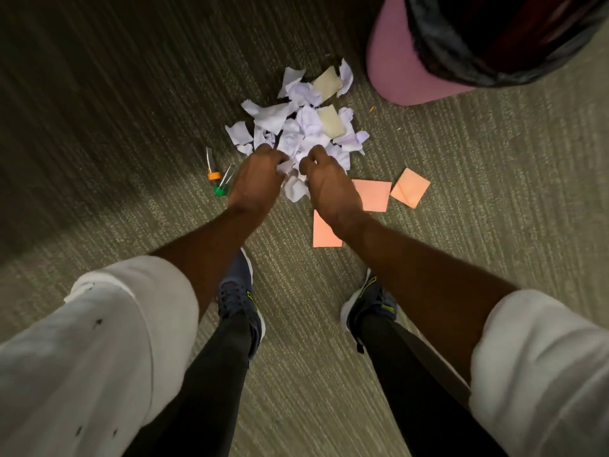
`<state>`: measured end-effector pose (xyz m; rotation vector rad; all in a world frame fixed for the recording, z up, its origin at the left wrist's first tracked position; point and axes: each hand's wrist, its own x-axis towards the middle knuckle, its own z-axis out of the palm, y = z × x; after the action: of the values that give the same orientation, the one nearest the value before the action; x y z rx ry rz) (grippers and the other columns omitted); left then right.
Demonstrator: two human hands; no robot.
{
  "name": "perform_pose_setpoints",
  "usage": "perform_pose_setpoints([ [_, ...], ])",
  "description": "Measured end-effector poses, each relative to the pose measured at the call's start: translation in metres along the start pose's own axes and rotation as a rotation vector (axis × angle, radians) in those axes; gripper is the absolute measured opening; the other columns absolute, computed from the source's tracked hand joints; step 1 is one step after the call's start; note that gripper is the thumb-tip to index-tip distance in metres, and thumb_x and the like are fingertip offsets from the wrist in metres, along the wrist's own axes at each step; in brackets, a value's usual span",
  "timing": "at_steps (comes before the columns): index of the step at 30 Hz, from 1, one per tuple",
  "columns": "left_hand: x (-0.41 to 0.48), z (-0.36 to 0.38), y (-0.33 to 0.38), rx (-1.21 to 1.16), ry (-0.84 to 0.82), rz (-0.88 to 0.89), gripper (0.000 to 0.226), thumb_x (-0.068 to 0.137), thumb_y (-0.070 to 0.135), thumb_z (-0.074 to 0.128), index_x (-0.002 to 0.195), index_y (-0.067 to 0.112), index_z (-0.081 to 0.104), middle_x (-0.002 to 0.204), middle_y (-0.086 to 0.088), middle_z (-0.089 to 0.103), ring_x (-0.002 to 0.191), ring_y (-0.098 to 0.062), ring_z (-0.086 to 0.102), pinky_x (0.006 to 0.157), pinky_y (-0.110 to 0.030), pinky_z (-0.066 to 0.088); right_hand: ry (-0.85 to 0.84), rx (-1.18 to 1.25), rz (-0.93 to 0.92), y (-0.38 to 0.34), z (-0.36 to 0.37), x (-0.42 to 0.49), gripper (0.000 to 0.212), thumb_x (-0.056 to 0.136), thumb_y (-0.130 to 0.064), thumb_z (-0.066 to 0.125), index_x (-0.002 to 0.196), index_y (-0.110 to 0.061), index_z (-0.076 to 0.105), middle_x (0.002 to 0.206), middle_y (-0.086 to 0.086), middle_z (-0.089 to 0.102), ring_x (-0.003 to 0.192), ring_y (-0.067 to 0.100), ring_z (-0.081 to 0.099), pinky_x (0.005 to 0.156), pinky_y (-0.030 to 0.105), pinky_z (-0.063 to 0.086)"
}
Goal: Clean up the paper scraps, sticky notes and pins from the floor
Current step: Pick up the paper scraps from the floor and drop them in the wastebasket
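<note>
Paper scraps heaped beside pink bin.

Setting: carpeted indoor room, probably an office. Flooring: low-pile grey-green ribbed carpet of a commercial kind. Desk-work items present: pink plastic waste bin with black liner, square orange sticky notes, torn white paper scraps, plastic-headed push pins.

1 head-worn wide-angle view looks steeply down, close over the carpet before the person's shoes.
</note>
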<state>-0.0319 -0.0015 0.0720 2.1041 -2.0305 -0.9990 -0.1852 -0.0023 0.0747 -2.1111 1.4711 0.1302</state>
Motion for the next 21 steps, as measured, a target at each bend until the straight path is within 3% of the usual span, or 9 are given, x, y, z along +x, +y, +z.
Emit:
perform_pose_setpoints([
  [2,-0.003,-0.018,0.010,0.002,-0.001,-0.001,0.012,0.088,0.008,0.064,0.097,0.010,0.071,0.098,-0.017,0.065,0.091,-0.033,0.064,0.072,-0.035,0.046,0.002,0.011,0.014,-0.005,-0.024,-0.004,0.036,0.078,0.015,0.056,0.108,-0.005,0.059,0.119,0.016,0.050,0.091,0.037,0.059,0.068,0.049,0.053],
  [5,-0.010,-0.048,0.030,-0.016,-0.003,-0.009,0.020,0.087,0.010,0.067,0.106,0.013,0.072,0.107,-0.015,0.066,0.098,-0.030,0.065,0.083,-0.041,0.055,0.023,-0.011,0.030,-0.010,-0.061,-0.012,0.035,0.078,0.014,0.058,0.106,-0.007,0.059,0.121,0.014,0.050,0.091,0.035,0.059,0.063,0.044,0.053],
  [8,-0.018,-0.080,0.056,-0.021,0.007,-0.013,0.029,0.088,0.009,0.068,0.117,0.011,0.069,0.116,-0.015,0.066,0.106,-0.030,0.065,0.091,-0.041,0.054,0.044,-0.030,0.035,-0.013,-0.099,-0.019,0.036,0.076,0.014,0.059,0.105,-0.008,0.059,0.119,0.013,0.051,0.089,0.034,0.059,0.064,0.043,0.053],
  [13,-0.027,-0.122,0.098,-0.035,0.038,-0.006,0.034,0.086,0.008,0.072,0.120,0.010,0.068,0.120,-0.015,0.066,0.110,-0.031,0.065,0.095,-0.043,0.054,0.122,-0.011,0.080,-0.015,-0.154,-0.033,0.035,0.077,0.013,0.062,0.104,-0.009,0.058,0.123,0.011,0.050,0.092,0.032,0.060,0.061,0.041,0.055],
  [17,-0.021,-0.149,0.138,-0.047,0.080,0.053,0.030,0.086,0.008,0.073,0.117,0.009,0.070,0.116,-0.015,0.067,0.106,-0.030,0.066,0.091,-0.041,0.055,0.180,-0.009,0.104,-0.004,-0.194,-0.033,0.048,0.073,0.012,0.066,0.114,-0.010,0.059,0.123,0.011,0.051,0.094,0.032,0.063,0.066,0.041,0.057],
  [21,-0.004,-0.167,0.178,-0.076,0.105,0.093,0.029,0.086,0.008,0.071,0.115,0.012,0.071,0.113,-0.012,0.068,0.103,-0.030,0.066,0.088,-0.041,0.055,0.240,0.028,0.149,0.014,-0.242,-0.034,0.035,0.079,0.009,0.067,0.110,-0.007,0.062,0.122,0.013,0.052,0.091,0.033,0.065,0.075,0.042,0.055],
])
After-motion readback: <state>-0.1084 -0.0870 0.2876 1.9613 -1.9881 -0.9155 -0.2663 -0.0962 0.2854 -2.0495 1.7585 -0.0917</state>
